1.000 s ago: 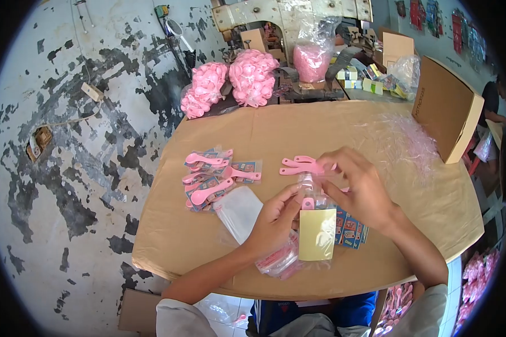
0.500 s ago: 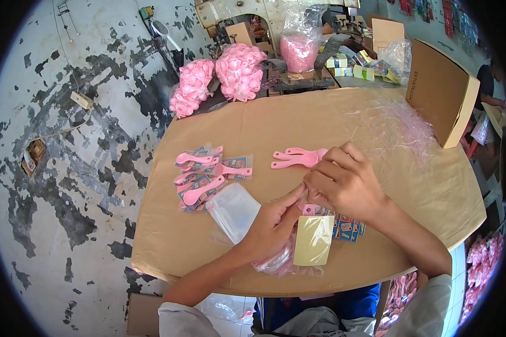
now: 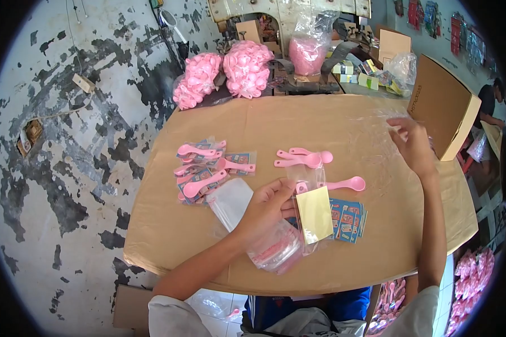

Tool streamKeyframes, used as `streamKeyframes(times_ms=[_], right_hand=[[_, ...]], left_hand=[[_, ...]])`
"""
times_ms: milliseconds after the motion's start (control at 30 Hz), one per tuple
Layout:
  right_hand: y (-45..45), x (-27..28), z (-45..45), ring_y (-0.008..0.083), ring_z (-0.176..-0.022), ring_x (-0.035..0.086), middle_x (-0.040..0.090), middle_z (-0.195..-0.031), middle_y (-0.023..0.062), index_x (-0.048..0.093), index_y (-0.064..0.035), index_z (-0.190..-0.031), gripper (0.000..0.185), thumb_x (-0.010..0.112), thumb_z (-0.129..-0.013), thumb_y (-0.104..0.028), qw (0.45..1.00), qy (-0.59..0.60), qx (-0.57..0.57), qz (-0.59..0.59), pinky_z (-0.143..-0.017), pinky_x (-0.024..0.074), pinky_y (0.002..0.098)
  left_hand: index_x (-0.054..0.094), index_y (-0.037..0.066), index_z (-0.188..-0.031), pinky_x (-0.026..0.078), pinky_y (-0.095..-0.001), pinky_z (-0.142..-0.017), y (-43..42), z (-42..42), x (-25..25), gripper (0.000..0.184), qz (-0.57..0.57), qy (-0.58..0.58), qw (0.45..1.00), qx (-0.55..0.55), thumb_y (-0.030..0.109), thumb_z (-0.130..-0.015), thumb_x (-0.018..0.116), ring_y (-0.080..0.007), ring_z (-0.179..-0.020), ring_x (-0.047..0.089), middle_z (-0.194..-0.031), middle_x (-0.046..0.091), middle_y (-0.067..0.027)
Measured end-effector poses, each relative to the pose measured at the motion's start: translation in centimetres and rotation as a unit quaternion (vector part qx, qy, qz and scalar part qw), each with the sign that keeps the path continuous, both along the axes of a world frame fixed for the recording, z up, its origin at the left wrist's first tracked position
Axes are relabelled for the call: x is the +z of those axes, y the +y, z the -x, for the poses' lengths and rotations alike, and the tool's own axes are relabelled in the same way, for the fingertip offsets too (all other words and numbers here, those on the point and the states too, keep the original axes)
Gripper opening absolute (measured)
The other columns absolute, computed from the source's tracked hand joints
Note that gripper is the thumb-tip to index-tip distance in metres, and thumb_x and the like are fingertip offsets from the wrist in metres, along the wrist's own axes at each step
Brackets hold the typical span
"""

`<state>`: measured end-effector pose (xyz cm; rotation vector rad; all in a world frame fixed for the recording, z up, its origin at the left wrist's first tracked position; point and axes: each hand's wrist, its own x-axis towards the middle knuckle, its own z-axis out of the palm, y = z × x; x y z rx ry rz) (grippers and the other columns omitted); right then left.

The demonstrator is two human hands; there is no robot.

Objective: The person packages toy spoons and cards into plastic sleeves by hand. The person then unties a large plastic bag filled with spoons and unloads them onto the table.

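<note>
My left hand (image 3: 272, 205) pinches the edge of a clear plastic bag that holds a yellow card (image 3: 315, 214) and a pink piece with a hole. Up at the right, my right hand (image 3: 409, 137) is off the bag, fingers apart, over thin clear strands. Loose pink spoons (image 3: 306, 159) lie above the bag, and another pink spoon (image 3: 351, 184) is to its right. Blue printed cards (image 3: 348, 220) are stacked beside the bag. Empty clear bags (image 3: 230, 202) and more plastic bags (image 3: 275, 247) lie around my left hand. Packed spoons with cards (image 3: 205, 171) form a pile at the left.
Large bags of pink spoons (image 3: 248, 68) stand behind the brown-covered table (image 3: 236, 121), near a bag of pink material (image 3: 307, 55). An open cardboard box (image 3: 444, 106) stands at the right edge. Another person (image 3: 489, 104) is at the far right.
My right hand has left the bag and moved up and right, its fingers now apart. My left hand still holds the bag. A single pink spoon now shows right of the bag.
</note>
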<state>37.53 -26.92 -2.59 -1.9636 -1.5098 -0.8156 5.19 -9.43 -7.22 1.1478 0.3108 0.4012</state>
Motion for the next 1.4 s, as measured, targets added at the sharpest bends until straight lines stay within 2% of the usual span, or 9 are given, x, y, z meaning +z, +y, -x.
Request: streamKeyframes(times_ms=[67, 133, 233, 333, 533, 567, 867, 1100, 1400], right_hand=[[1.4, 3.1, 6.4, 0.0267, -0.084, 0.065, 0.071, -0.09, 0.0146, 0.071, -0.002, -0.102, 0.022, 0.066, -0.082, -0.004, 0.96, 0.273, 0.058, 0.03, -0.079, 0.049, 0.0378], [2.0, 2.6, 10.4, 0.0167, -0.076, 0.062, 0.071, -0.087, 0.011, 0.071, -0.0002, -0.097, 0.016, 0.071, -0.084, -0.008, 0.95, 0.247, 0.174, 0.083, -0.071, 0.0487, 0.0312], [2.4, 2.4, 13.6, 0.0077, -0.07, 0.057, 0.071, -0.083, 0.0054, 0.072, -0.0002, -0.092, 0.014, 0.07, -0.089, -0.014, 0.799, 0.502, 0.274, 0.186, -0.064, 0.0464, 0.0255], [2.8, 2.0, 14.2, 0.0032, -0.067, 0.054, 0.069, -0.078, 0.0009, 0.072, -0.0012, -0.091, 0.017, 0.069, -0.093, -0.017, 0.781, 0.536, 0.297, 0.122, -0.061, 0.0447, 0.0233], [3.0, 6.0, 13.7, 0.017, -0.068, 0.063, 0.07, -0.078, 0.0088, 0.073, -0.003, -0.088, 0.01, 0.073, -0.087, -0.013, 0.959, 0.08, 0.269, 0.03, -0.063, 0.0487, 0.0302], [2.5, 6.3, 14.4, 0.0243, -0.071, 0.064, 0.07, -0.081, 0.0122, 0.073, -0.0034, -0.088, 0.009, 0.073, -0.085, -0.012, 0.923, 0.248, 0.279, 0.098, -0.064, 0.0501, 0.0346], [2.9, 7.1, 15.5, 0.008, -0.078, 0.062, 0.072, -0.086, 0.0041, 0.072, 0.001, -0.094, 0.013, 0.073, -0.089, -0.011, 0.797, 0.532, 0.273, 0.08, -0.073, 0.0503, 0.0265], [2.9, 0.2, 13.9, 0.0071, -0.088, 0.064, 0.073, -0.097, 0.005, 0.071, 0.0, -0.114, 0.024, 0.069, -0.093, -0.01, 0.717, 0.607, 0.338, 0.053, -0.077, 0.0536, 0.0241], [3.0, -2.7, 13.8, 0.0083, -0.08, 0.064, 0.074, -0.092, 0.0049, 0.073, -0.0015, -0.11, 0.023, 0.062, -0.091, 0.003, 0.753, 0.538, 0.378, -0.008, -0.075, 0.0515, 0.0231]], left_hand=[[0.057, -0.001, -0.124, 0.057, -0.0344, -0.089, -0.5, -0.2, 0.0, 0.032, -0.006, 0.004, 1.0, 0.005, 0.023, -0.104, 0.05, -0.0185, -0.1, 0.068, -0.114, 0.067, -0.0114], [0.057, -0.001, -0.126, 0.058, -0.0342, -0.089, -1.2, -0.1, 0.7, 0.033, -0.031, 0.015, 0.999, 0.011, 0.022, -0.104, 0.051, -0.018, -0.099, 0.068, -0.113, 0.067, -0.0103], [0.057, -0.002, -0.128, 0.058, -0.0344, -0.089, -2.1, 0.2, 1.5, 0.034, -0.091, 0.022, 0.995, 0.019, 0.021, -0.104, 0.051, -0.0187, -0.102, 0.067, -0.114, 0.067, -0.0099], [0.052, -0.001, -0.135, 0.058, -0.0358, -0.089, -1.7, 0.4, 1.8, 0.04, -0.13, 0.006, 0.991, 0.012, 0.023, -0.104, 0.051, -0.0219, -0.105, 0.067, -0.121, 0.064, -0.0115], [0.037, -0.001, -0.147, 0.045, -0.0359, -0.105, -0.6, 0.7, 2.6, 0.053, -0.181, -0.163, 0.968, -0.053, 0.017, -0.1, 0.057, -0.0223, -0.127, 0.053, -0.142, 0.051, -0.0128], [0.034, -0.002, -0.148, 0.041, -0.0335, -0.109, -0.5, 0.5, 3.2, 0.056, -0.194, -0.181, 0.961, -0.082, 0.014, -0.1, 0.058, -0.0229, -0.133, 0.047, -0.142, 0.051, -0.0126], [0.06, 0.0, -0.125, 0.056, -0.033, -0.089, -1.1, -0.5, 4.8, 0.031, -0.171, -0.076, 0.981, 0.046, 0.015, -0.098, 0.061, -0.0137, -0.104, 0.064, -0.112, 0.067, -0.0079], [0.062, 0.001, -0.119, 0.059, -0.0312, -0.071, -0.9, 0.5, 3.5, 0.026, -0.111, -0.031, 0.993, 0.008, 0.016, -0.099, 0.059, -0.0157, -0.09, 0.069, -0.105, 0.068, -0.0082], [0.06, 0.003, -0.116, 0.061, -0.0298, -0.07, -0.6, 0.6, 3.1, 0.019, -0.145, -0.025, 0.989, -0.013, 0.013, -0.101, 0.055, -0.0153, -0.091, 0.068, -0.106, 0.066, -0.0073]])
